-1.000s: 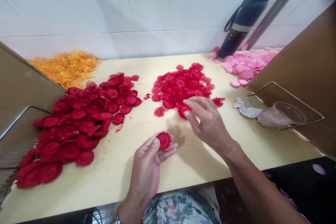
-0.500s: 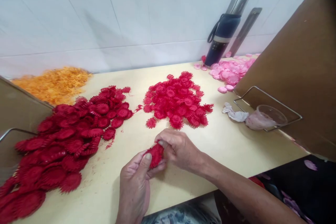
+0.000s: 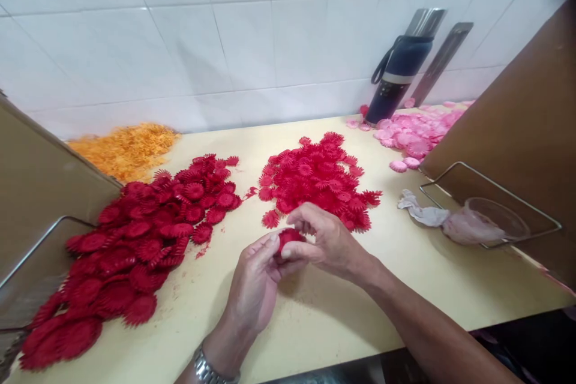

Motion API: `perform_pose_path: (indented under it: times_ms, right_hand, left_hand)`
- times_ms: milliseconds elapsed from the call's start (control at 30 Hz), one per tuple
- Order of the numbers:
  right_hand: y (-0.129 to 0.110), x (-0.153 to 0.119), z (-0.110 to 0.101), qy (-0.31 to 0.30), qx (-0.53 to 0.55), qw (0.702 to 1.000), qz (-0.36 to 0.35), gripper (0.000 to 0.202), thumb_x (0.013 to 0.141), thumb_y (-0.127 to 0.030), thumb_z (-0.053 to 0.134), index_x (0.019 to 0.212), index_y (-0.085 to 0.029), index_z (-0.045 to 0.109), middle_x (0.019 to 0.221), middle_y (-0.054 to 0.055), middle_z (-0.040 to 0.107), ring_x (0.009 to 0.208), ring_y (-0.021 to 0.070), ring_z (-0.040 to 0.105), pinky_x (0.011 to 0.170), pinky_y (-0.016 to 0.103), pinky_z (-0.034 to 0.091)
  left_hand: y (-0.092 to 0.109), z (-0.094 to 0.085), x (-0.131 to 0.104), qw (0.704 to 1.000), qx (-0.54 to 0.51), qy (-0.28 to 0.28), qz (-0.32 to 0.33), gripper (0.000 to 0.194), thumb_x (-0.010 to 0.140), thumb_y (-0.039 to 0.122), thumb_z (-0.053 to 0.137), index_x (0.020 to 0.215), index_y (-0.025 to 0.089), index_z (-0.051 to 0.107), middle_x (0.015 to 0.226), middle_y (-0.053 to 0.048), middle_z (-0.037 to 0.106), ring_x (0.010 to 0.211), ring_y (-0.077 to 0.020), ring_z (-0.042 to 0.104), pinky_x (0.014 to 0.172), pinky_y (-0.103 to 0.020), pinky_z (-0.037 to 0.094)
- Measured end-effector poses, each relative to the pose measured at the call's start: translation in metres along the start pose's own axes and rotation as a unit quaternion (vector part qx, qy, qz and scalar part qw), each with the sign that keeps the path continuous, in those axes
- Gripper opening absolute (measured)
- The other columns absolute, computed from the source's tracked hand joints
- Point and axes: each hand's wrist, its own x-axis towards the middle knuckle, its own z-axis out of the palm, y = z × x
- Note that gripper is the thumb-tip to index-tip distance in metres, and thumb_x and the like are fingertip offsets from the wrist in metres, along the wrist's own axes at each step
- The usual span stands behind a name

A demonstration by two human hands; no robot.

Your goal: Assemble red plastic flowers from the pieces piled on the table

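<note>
Between my two hands, low over the pale table, is a red fringed flower piece [image 3: 290, 239]. My left hand [image 3: 257, 273] grips its left side, the thumb along the near edge. My right hand [image 3: 326, 240] curls over the other side, with thumb and fingers closed on the piece. Fingers cover much of it, so whether it is one layer or a stack cannot be made out. Just beyond lies a heap of bright red flower pieces [image 3: 315, 177]. To the left spreads a larger pile of darker red flower pieces [image 3: 148, 246].
Orange petals [image 3: 128, 147] lie at the back left and pink flower pieces [image 3: 416, 132] at the back right. A dark blue flask [image 3: 398, 75] stands by the tiled wall. Brown panels flank both sides; a plastic cup [image 3: 495, 219] and crumpled tissue [image 3: 420, 209] lie right.
The view has shifted, so the table's things sit further right and lower. My hands have risen slightly towards the bright red heap, and my right hand now wraps more around the flower piece.
</note>
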Motion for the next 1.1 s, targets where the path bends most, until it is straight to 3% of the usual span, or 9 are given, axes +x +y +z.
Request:
perform_pose_path:
  times_ms: [133,333,433,600,667,767,867,967,1100]
  right_hand:
    - [0.0,0.001,0.004,0.005,0.01,1.0,-0.018,0.007,0.079,-0.015,0.061,0.075,-0.017,0.055,0.069,-0.001,0.05,0.064,0.0107,0.048,0.056,0.021,0.038]
    - [0.005,0.002,0.008,0.053,-0.003,0.997,-0.051,0.017,0.083,-0.007,0.046,0.082,-0.016,0.059,0.067,0.0,0.054,0.06,0.0106,0.051,0.054,0.021,0.041]
    - [0.017,0.002,0.004,0.132,-0.072,0.987,-0.051,0.021,0.085,-0.007,0.041,0.089,-0.015,0.06,0.07,0.004,0.057,0.06,0.0124,0.053,0.054,0.023,0.044]
    - [0.031,0.001,-0.013,0.182,-0.278,0.943,-0.036,0.031,0.082,-0.008,0.045,0.109,-0.016,0.059,0.099,0.011,0.062,0.092,0.0237,0.053,0.08,0.04,0.042]
    - [0.026,0.001,-0.012,0.167,-0.275,0.946,-0.05,0.029,0.083,-0.019,0.053,0.111,-0.018,0.058,0.105,0.01,0.061,0.097,0.025,0.051,0.084,0.042,0.039]
    - [0.013,-0.001,0.0,0.073,-0.195,0.975,-0.074,0.031,0.081,-0.035,0.059,0.104,-0.015,0.06,0.09,0.009,0.062,0.084,0.0218,0.053,0.075,0.038,0.041]
    - [0.005,-0.001,0.011,0.01,-0.107,0.991,-0.085,0.016,0.084,-0.029,0.057,0.087,-0.014,0.061,0.074,0.005,0.06,0.07,0.0168,0.052,0.065,0.03,0.041]
    - [0.005,0.0,0.011,0.013,-0.015,0.997,-0.072,0.008,0.084,-0.02,0.056,0.08,-0.014,0.06,0.069,0.003,0.059,0.067,0.0137,0.052,0.062,0.026,0.041]
    - [0.005,0.0,0.006,-0.013,0.077,0.997,-0.017,0.006,0.082,-0.012,0.056,0.079,-0.014,0.06,0.07,0.001,0.059,0.066,0.0117,0.053,0.06,0.022,0.042]
  left_hand:
    - [-0.003,0.002,0.006,0.999,0.02,-0.034,0.001,0.016,0.081,0.016,0.054,0.078,0.008,0.067,0.074,-0.009,0.07,0.069,-0.0171,0.065,0.071,-0.033,0.054]
    - [-0.009,-0.002,0.01,0.999,0.03,0.015,0.035,0.014,0.075,0.022,0.063,0.08,0.01,0.068,0.071,-0.007,0.07,0.072,-0.0189,0.066,0.068,-0.032,0.055]
    - [-0.009,-0.003,0.01,0.996,0.036,0.059,0.049,0.014,0.071,0.024,0.067,0.073,0.01,0.068,0.065,-0.005,0.069,0.067,-0.0191,0.066,0.064,-0.031,0.055]
    - [-0.004,-0.002,0.009,0.997,0.018,0.064,0.039,0.015,0.071,0.024,0.067,0.069,0.01,0.066,0.068,-0.006,0.069,0.065,-0.0185,0.066,0.067,-0.032,0.054]
    - [-0.002,-0.001,0.009,0.998,0.001,0.05,0.037,0.013,0.072,0.023,0.066,0.073,0.011,0.067,0.071,-0.006,0.069,0.067,-0.0174,0.065,0.07,-0.032,0.053]
    - [-0.003,-0.001,0.008,0.999,-0.01,0.017,0.045,0.01,0.075,0.021,0.063,0.071,0.012,0.067,0.061,-0.001,0.064,0.06,-0.0118,0.06,0.064,-0.025,0.051]
    - [-0.006,-0.002,0.007,0.999,0.008,-0.01,0.04,0.014,0.077,0.02,0.06,0.068,0.012,0.067,0.059,-0.001,0.063,0.059,-0.0108,0.057,0.063,-0.023,0.05]
    - [-0.009,-0.003,0.006,0.999,0.024,-0.003,0.038,0.012,0.075,0.021,0.063,0.077,0.012,0.07,0.073,-0.006,0.068,0.069,-0.0152,0.061,0.067,-0.028,0.051]
    - [-0.012,-0.004,0.005,0.998,0.035,0.023,0.039,0.016,0.07,0.022,0.068,0.082,0.011,0.071,0.076,-0.007,0.07,0.072,-0.0178,0.062,0.066,-0.031,0.053]
